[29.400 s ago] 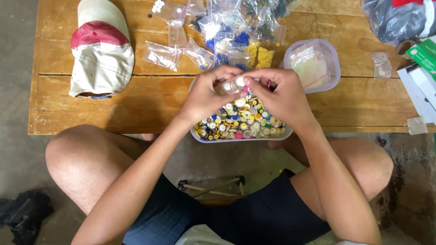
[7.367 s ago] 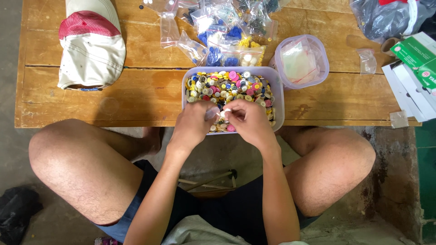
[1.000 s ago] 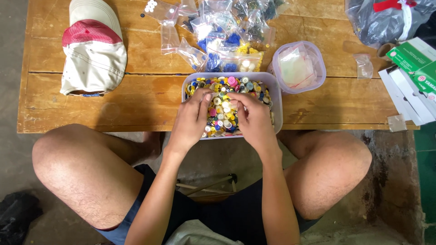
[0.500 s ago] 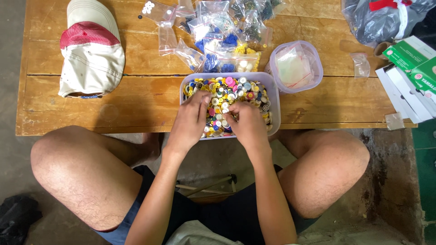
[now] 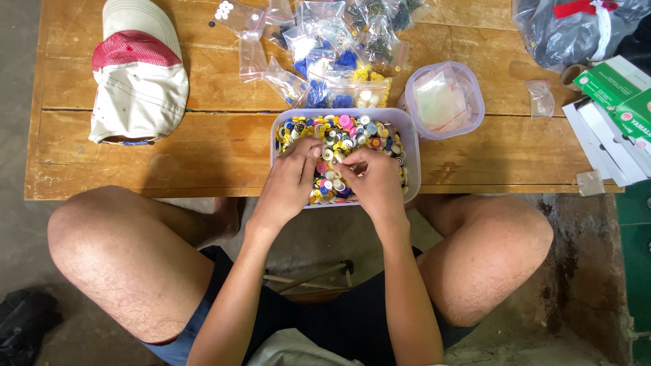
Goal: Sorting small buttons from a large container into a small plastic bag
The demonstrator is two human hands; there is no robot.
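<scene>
A clear rectangular tub (image 5: 412, 159) full of mixed coloured buttons (image 5: 352, 132) sits at the near edge of a low wooden table (image 5: 203, 146). Both my hands are down in the buttons. My left hand (image 5: 288, 183) rests on the pile, its fingertips curled into the buttons at the tub's left side. My right hand (image 5: 373, 181) is beside it, its fingers pinched together over the pile; whether a button is between them is hidden.
A heap of small clear bags of buttons (image 5: 325, 51) lies behind the tub. A round tub of empty bags (image 5: 444, 102) stands at the right, a cap (image 5: 139, 74) at the left, green boxes (image 5: 620, 91) and a grey bag (image 5: 569, 30) at far right.
Both hands stay in the tub, fingers shifting slightly among the buttons. The view has tilted a little, so the table sits higher than a second ago.
</scene>
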